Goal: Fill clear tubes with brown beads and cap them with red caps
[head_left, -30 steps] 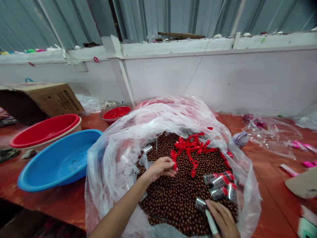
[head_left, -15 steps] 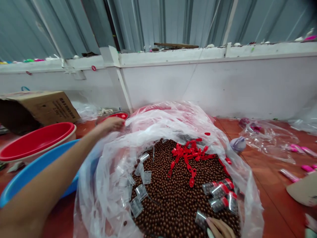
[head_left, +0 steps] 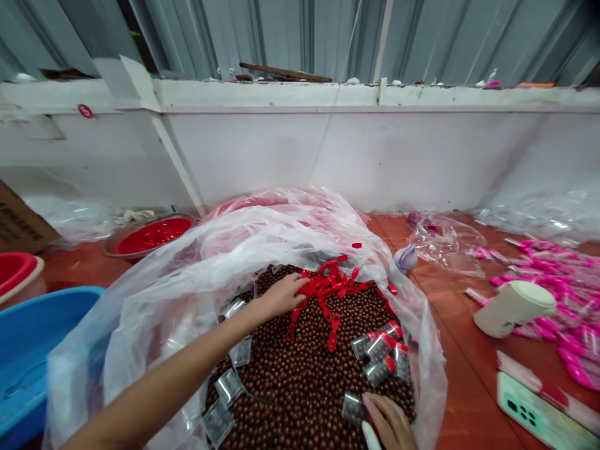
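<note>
My left hand [head_left: 284, 294] reaches across the large plastic bag [head_left: 135, 269], its fingers drawn together at the left edge of a pile of small red plastic pieces [head_left: 332, 281] with ring-like ends. The pile lies on a bed of small round brown balls [head_left: 300, 381] filling the bag. At the lower right, my right hand [head_left: 389, 422] is closed around a small clear plastic jar [head_left: 352, 408], tilted low over the balls. Several clear jars with red caps [head_left: 380, 347] lie just beyond it. Uncapped clear jars [head_left: 229, 386] rest along the bag's left side.
Left of the bag are a blue basin [head_left: 23, 362], a red basin [head_left: 14, 272] and a metal bowl with red contents [head_left: 152, 234]. On the right floor stand a purple object [head_left: 405, 257], a cream cup [head_left: 515, 306], a phone [head_left: 534, 406] and many pink items [head_left: 553, 269].
My left hand has moved from near the red bowl behind the bag to the red pile on the balls. My right hand still holds the jar. The view has turned right.
</note>
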Action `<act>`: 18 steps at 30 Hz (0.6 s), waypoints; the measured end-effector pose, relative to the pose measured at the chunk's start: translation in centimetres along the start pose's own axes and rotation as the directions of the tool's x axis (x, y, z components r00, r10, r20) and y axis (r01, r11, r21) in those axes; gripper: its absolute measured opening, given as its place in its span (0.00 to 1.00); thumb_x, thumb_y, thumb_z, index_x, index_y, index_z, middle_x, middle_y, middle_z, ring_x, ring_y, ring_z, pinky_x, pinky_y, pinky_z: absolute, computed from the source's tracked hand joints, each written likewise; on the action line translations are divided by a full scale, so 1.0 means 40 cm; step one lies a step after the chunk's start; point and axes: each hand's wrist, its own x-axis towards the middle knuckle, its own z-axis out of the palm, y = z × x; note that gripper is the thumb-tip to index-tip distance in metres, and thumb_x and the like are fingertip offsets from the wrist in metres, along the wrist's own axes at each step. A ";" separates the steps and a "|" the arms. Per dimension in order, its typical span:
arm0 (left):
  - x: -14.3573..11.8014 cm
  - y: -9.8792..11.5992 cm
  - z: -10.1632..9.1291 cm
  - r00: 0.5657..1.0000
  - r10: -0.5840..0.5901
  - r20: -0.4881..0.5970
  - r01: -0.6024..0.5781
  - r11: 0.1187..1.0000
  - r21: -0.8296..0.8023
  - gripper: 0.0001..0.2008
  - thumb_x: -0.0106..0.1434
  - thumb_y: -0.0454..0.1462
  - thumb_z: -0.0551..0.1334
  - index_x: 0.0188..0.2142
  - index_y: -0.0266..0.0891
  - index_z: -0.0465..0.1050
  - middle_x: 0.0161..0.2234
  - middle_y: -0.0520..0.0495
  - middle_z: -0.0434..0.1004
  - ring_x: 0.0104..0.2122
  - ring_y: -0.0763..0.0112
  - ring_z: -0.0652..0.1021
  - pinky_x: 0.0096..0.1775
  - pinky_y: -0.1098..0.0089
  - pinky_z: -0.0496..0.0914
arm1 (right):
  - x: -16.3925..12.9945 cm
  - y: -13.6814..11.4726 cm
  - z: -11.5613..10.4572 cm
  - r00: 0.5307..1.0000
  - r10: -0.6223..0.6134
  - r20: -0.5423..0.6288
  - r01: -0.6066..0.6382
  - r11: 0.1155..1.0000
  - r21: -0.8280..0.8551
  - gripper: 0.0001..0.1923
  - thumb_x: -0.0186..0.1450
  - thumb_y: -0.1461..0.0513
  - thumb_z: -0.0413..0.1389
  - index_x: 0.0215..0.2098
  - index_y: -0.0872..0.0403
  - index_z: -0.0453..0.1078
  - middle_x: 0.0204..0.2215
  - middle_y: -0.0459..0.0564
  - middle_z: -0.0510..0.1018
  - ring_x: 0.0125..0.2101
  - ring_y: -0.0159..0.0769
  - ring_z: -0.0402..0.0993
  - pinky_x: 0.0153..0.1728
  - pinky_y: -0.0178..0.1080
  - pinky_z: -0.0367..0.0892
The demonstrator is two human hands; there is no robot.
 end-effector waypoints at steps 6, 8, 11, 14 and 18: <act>-0.017 0.050 0.136 0.996 -0.033 -0.086 0.037 0.998 0.042 0.16 0.57 0.33 0.58 0.46 0.38 0.69 0.56 0.39 0.59 0.56 0.57 0.60 0.57 0.57 0.55 | 0.013 -0.006 -0.030 0.994 0.017 0.108 -0.017 1.000 0.005 0.17 0.65 0.58 0.46 0.51 0.47 0.66 0.40 0.50 0.76 0.41 0.40 0.73 0.41 0.41 0.69; -0.057 0.053 0.128 0.999 0.005 -0.044 -0.006 1.000 -0.018 0.13 0.58 0.33 0.56 0.43 0.39 0.72 0.53 0.40 0.64 0.54 0.59 0.62 0.56 0.59 0.56 | 0.015 -0.005 -0.036 0.987 0.018 0.161 -0.022 1.000 0.020 0.17 0.66 0.58 0.45 0.52 0.47 0.65 0.42 0.50 0.76 0.43 0.41 0.72 0.42 0.42 0.68; -0.156 0.055 0.097 1.000 -0.015 -0.014 0.013 0.991 -0.130 0.12 0.60 0.35 0.55 0.42 0.42 0.73 0.49 0.43 0.67 0.51 0.62 0.65 0.54 0.62 0.59 | 0.017 -0.007 -0.043 0.980 0.005 0.201 -0.010 1.000 0.028 0.18 0.65 0.58 0.45 0.52 0.48 0.65 0.43 0.50 0.75 0.44 0.41 0.71 0.44 0.42 0.67; -0.291 0.041 0.068 0.970 -0.228 -0.087 0.216 0.968 -0.130 0.11 0.60 0.36 0.55 0.40 0.42 0.73 0.45 0.43 0.69 0.47 0.62 0.68 0.51 0.61 0.61 | 0.015 -0.007 -0.051 0.975 -0.023 0.221 0.016 0.999 0.033 0.19 0.65 0.60 0.44 0.53 0.47 0.64 0.45 0.51 0.73 0.45 0.42 0.70 0.45 0.43 0.66; -0.465 0.017 0.064 0.836 -0.531 -0.137 0.531 0.846 -0.038 0.13 0.57 0.38 0.56 0.40 0.39 0.73 0.38 0.42 0.71 0.40 0.58 0.71 0.45 0.58 0.65 | 0.025 0.008 -0.066 0.959 -0.075 0.272 0.072 0.997 0.019 0.25 0.61 0.66 0.44 0.57 0.47 0.59 0.49 0.52 0.69 0.48 0.45 0.66 0.46 0.47 0.63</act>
